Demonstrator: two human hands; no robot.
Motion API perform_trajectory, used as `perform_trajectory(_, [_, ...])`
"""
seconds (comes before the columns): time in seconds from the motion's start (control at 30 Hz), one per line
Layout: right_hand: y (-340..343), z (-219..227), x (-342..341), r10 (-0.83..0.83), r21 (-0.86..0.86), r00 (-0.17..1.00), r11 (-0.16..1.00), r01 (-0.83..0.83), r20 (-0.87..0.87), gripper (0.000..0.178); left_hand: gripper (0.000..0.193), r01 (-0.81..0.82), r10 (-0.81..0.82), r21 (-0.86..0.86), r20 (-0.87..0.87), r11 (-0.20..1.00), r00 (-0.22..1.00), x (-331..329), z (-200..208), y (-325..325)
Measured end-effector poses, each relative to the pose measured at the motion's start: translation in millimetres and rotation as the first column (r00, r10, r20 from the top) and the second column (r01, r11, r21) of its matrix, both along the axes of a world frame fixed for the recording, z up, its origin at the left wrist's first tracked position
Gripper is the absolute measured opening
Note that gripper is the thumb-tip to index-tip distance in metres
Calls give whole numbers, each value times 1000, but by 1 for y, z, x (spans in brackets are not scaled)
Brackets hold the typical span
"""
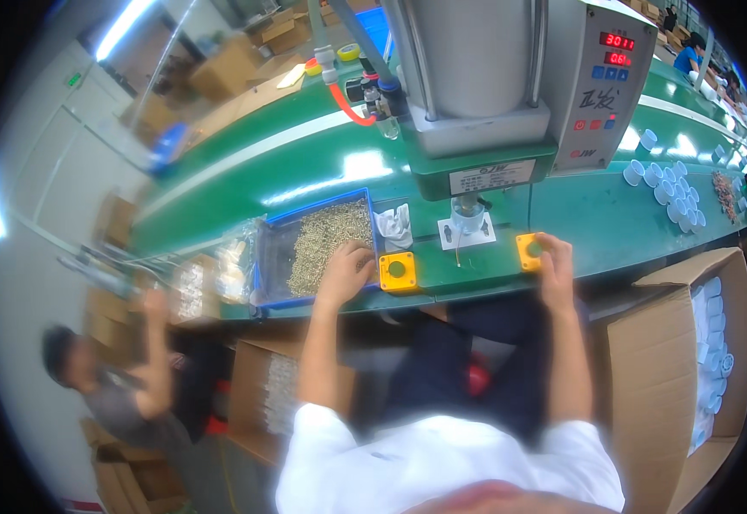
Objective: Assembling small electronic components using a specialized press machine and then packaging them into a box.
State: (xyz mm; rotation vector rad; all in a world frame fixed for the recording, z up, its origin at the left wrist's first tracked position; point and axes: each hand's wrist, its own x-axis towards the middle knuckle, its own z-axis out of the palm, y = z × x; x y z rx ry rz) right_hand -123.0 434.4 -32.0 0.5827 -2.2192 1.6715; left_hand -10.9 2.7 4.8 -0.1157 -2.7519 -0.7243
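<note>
My left hand (349, 269), fingers curled, is at the right side of a blue-rimmed tray (269, 267) of small brass-coloured metal parts (326, 242). Whatever its fingers may hold is hidden. Just right of it sits a yellow button box (387, 259) with a dark green button. My right hand (557, 257) lies against a second yellow button box (523, 248), fingers over its button and not gripping anything. Between the boxes, a clear plastic cup (468, 219) stands on a white plate (486, 236) beneath the press (481, 158).
Crumpled white tissue (394, 226) lies beside the tray. A control box (594, 90) with lit red digits joins the press. Pale cups (678, 197) stand on the green table at right. Below them, an open carton (648, 368) holds more cups. Another person (138, 385) works at left.
</note>
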Motion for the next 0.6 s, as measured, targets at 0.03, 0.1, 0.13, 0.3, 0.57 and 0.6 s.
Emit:
perform_trajectory(0.03, [0, 1, 1, -7, 25, 1000, 1000, 7, 4, 32, 17, -10, 9, 29, 36, 1000, 999, 0, 0, 0])
perform_trajectory(0.1, [2, -5, 1, -37, 1, 999, 999, 37, 10, 31, 15, -37, 27, 86, 109, 996, 994, 0, -1, 0])
perform_trajectory(0.13, [4, -10, 0, -66, -23, 998, 998, 66, 17, 30, 15, -39, 29, 87, 108, 995, 994, 0, -2, 0])
perform_trajectory(0.3, [3, 2, 0, -126, 16, 978, 991, 131, -165, 32, 12, -43, 40, 63, 53, 997, 998, 3, -2, 2])
perform_trajectory(0.57, [-86, 82, 10, 38, 52, 987, 998, -30, -158, 58, 11, -34, 32, 69, 40, 997, 999, -1, -4, 2])
perform_trajectory(0.6, [-96, 87, 9, 58, 71, 987, 996, -48, -147, 62, 11, -30, 29, 61, 25, 998, 999, -1, -4, 2])
